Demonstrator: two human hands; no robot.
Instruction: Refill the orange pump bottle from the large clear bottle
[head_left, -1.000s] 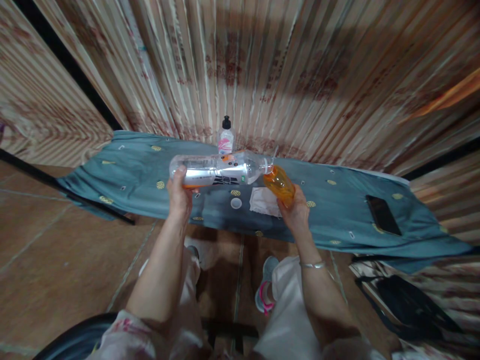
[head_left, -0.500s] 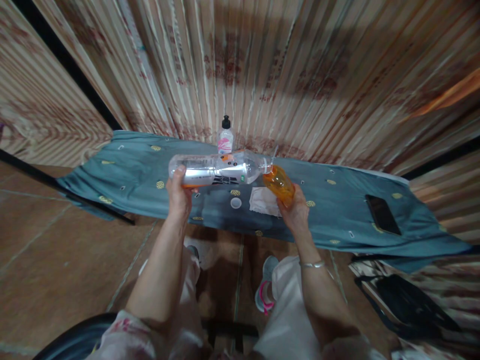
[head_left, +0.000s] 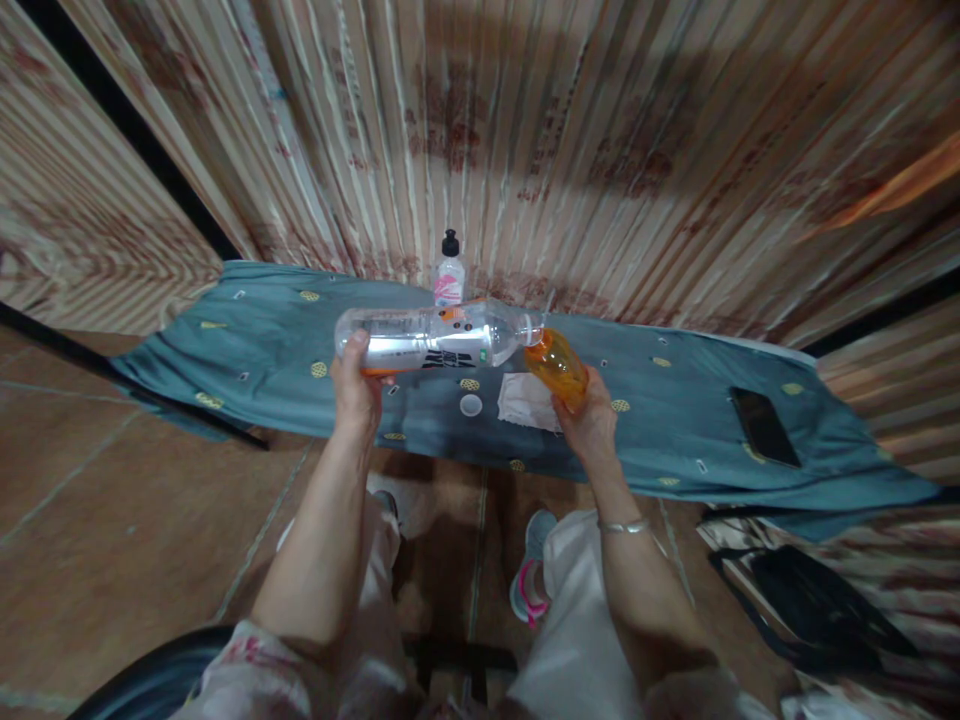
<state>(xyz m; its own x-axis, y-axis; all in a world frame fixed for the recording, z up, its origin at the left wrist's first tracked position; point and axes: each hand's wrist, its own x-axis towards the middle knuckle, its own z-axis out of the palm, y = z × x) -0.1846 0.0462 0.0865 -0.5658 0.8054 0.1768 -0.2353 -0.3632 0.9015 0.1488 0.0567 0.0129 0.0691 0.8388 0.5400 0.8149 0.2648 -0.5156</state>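
My left hand (head_left: 355, 392) grips the base of a large clear plastic bottle (head_left: 439, 338), held on its side with its open neck pointing right. The neck meets the mouth of a small orange bottle (head_left: 556, 367), which my right hand (head_left: 592, 425) holds tilted up towards it. A thin line of orange liquid lies along the big bottle's lower side. Both bottles hang above a table covered with a blue-grey cloth (head_left: 262, 350). A white bottle cap (head_left: 471, 405) and a white folded tissue (head_left: 527, 402) lie on the cloth just below them.
A small white bottle with a black cap (head_left: 449, 275) stands at the table's back edge by the striped wall. A black phone (head_left: 764, 427) lies on the cloth at right. A dark bag (head_left: 810, 605) sits on the floor at lower right. My knees and shoes are under the table's front edge.
Almost nothing has changed. Both hands keep the two bottles mouth to mouth in the same place; the view has only shifted slightly.
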